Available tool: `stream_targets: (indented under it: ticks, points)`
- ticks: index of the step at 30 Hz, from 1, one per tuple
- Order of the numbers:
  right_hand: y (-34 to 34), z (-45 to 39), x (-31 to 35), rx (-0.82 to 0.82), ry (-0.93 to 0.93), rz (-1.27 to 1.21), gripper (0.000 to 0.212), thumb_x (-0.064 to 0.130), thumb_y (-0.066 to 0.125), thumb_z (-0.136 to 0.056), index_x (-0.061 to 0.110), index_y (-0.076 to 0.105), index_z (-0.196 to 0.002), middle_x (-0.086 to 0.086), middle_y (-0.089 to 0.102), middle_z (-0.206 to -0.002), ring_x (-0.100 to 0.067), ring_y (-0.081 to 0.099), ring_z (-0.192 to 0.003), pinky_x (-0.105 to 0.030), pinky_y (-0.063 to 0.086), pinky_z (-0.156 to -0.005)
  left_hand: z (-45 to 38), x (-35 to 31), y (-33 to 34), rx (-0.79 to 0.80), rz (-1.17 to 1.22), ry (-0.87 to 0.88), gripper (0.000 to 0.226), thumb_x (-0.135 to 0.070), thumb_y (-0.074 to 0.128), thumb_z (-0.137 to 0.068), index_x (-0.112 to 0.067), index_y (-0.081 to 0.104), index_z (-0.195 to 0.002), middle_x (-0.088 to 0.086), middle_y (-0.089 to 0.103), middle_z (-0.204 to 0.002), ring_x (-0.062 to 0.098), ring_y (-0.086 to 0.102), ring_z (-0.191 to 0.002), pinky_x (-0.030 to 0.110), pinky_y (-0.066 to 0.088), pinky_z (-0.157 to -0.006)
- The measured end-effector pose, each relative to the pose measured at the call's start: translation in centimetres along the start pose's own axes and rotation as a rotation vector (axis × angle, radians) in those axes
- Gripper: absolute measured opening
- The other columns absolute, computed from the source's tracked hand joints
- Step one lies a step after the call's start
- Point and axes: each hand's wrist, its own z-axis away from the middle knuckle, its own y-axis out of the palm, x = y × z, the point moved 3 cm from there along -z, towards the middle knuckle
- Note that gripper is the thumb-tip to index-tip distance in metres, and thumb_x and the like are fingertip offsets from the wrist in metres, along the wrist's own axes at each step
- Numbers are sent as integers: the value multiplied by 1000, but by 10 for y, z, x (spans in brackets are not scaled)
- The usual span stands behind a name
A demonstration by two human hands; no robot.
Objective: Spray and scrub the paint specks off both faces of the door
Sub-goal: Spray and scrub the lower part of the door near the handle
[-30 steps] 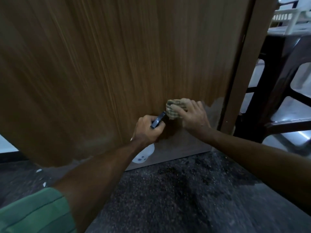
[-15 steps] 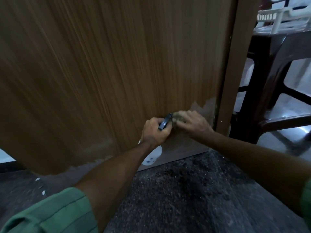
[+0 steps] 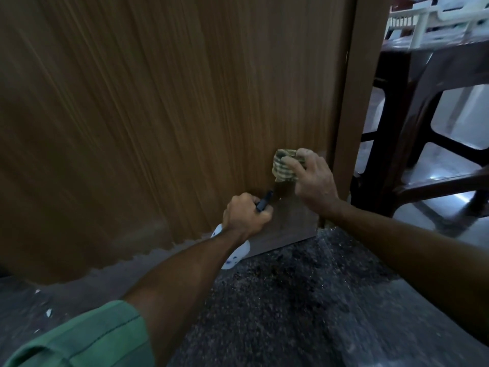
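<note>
A brown wood-grain door point(image 3: 158, 102) fills the view, with a duller grey-brown strip along its bottom. My left hand point(image 3: 246, 215) grips a white spray bottle point(image 3: 232, 258) low in front of the door. Its dark nozzle point(image 3: 264, 201) points up and to the right at the door. My right hand point(image 3: 315, 181) holds a bunched green checked cloth point(image 3: 283, 168) against the door face, just above the nozzle and close to the door's right edge point(image 3: 352, 102).
To the right of the door edge stands dark brown plastic furniture point(image 3: 423, 128) with a white basket point(image 3: 436, 14) on top. The floor point(image 3: 291, 300) is dark speckled stone. A few white flakes point(image 3: 49, 312) lie at the lower left.
My right hand has lifted the cloth up the door, away from the nozzle it was beside half a second ago. The left hand keeps the bottle in about the same spot.
</note>
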Motion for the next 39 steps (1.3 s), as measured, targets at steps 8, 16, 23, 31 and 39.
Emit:
stream_targets:
  ticks: [8,16,23,31,39]
  points:
    - [36,72,-3,441,-718,101,31,12,51,-100,19,52,-130,-12,58,-122,-28,59,-89,-40,50,-73,-7,-9,7,-40,138,104,31,-47,57,-80,-31,56,-54,-5,49,-47,16,47,-43,30,32,-49]
    - [3,21,-27,-9,26,82,39,18,55,-95,16,49,-134,-20,46,-129,-35,51,-98,-43,44,-82,-25,-22,19,-75,191,139,39,-33,64,-89,-19,50,-56,-8,47,-47,11,43,-42,27,28,-48]
    - [6,61,-41,342,-214,116,76,10,83,-73,18,47,-140,-19,52,-125,-35,59,-98,-45,56,-77,-32,-48,27,-104,239,146,44,-26,65,-89,-20,45,-51,-8,45,-46,15,44,-43,29,31,-49]
    - [6,49,-43,148,166,2,46,16,56,-89,16,52,-135,-18,45,-127,-36,54,-105,-41,57,-78,-34,-57,36,-100,258,158,38,-35,60,-84,-21,47,-51,-7,48,-47,18,47,-45,31,37,-50]
    - [-10,25,-51,77,406,-117,50,-1,57,-85,16,49,-131,-15,45,-127,-29,52,-107,-33,46,-75,-26,-45,52,0,189,117,39,-37,62,-86,-17,48,-55,-3,50,-50,21,50,-47,32,33,-49]
